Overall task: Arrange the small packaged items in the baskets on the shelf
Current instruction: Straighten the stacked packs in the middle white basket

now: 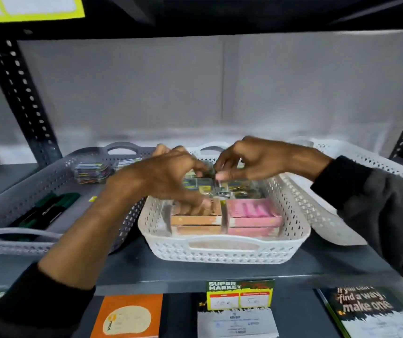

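A dark metal shelf (220, 272) carries three perforated baskets side by side: a grey basket (24, 191) to the left of the hands, a white basket (222, 252) directly under them, and a second white basket (341, 191) to the right, tilted against its neighbour. Both hands meet over the back half of the middle basket, where small clear packets (234, 186) lie in a row behind an orange box (195, 219) and a pink box (254, 215). The left hand (168, 176) curls down with its fingertips pressed among the packets and the orange box's top edge; the right hand (251, 159) pinches one small packet between thumb and forefinger, just beside the left fingers. The step in hand looks like straightening or seating the packets in their row. The next move probably calls for lowering the pinched packet into a gap without knocking its neighbours. Left of the grip, the grey basket holds dark pens (49, 211) and stacked colourful packets (92, 170), well apart from the work. Below the grip, a price tag (240, 295) hangs on the shelf edge.
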